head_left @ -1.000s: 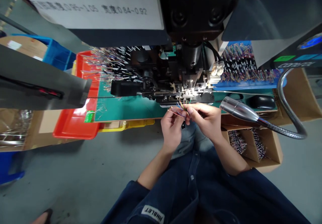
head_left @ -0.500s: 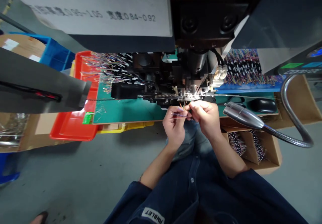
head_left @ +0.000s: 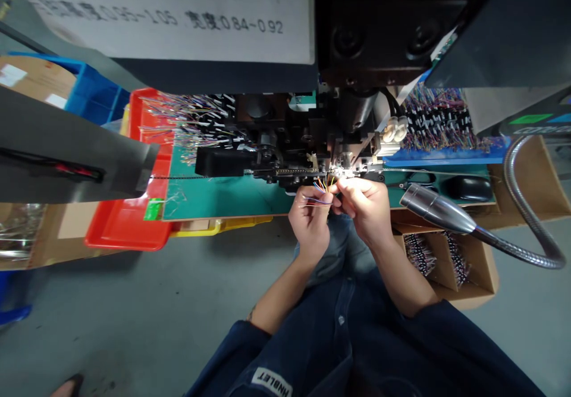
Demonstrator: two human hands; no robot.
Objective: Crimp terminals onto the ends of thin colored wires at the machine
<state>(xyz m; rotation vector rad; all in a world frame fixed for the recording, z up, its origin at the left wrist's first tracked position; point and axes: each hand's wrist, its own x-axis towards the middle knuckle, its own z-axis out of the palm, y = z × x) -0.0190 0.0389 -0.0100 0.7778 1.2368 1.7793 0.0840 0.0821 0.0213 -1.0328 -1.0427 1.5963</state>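
Wires [head_left: 327,188], green worktop [head_left: 223,197], red tray [head_left: 122,224], grey floor [head_left: 178,313]

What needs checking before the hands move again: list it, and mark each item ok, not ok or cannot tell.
1. Left hand gripping the coloured wires: ok, their ends fan out above its fingers.
2. Right hand pinching one strand: cannot tell, its fingertips hide it.
3. Right fingertips well clear of the machine's lit metal parts: not ok, they are right up close; contact cannot be told.
4. Work spot lit: ok, very bright.
5. Lamp head clear of the hands: ok, apart, beyond the right hand.
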